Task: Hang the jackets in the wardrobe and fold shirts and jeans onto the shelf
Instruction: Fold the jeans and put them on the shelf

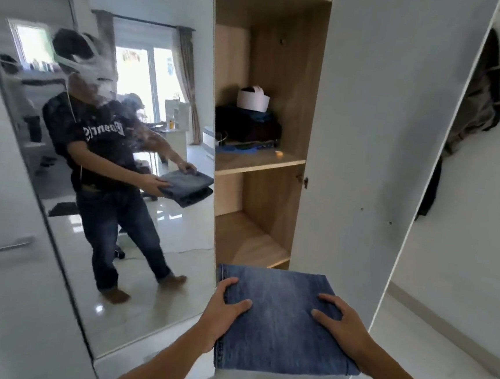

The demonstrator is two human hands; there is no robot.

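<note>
A tall mirror (143, 155) filled nine o'clock, reflecting a bright curtained window (146, 68) and glossy white floor (178, 231) — daylight everywhere. White walls (486, 240) stood at three o'clock, where a dark garment (477, 97) hung.

1. One pair of folded jeans (284, 322), blue denim.
2. Two hands on the jeans: one left hand (222, 311) and one right hand (342, 327).
3. One open wardrobe (263, 130), with two wooden shelves in view inside it: an upper shelf (260, 163) and a lower shelf (247, 243).
4. One pile of dark clothes (246, 128) on the upper shelf.
5. One white cap (253, 97) on top of that pile.
6. One mirror (110, 147).
7. One dark garment (476, 109) hanging at the right.
</note>
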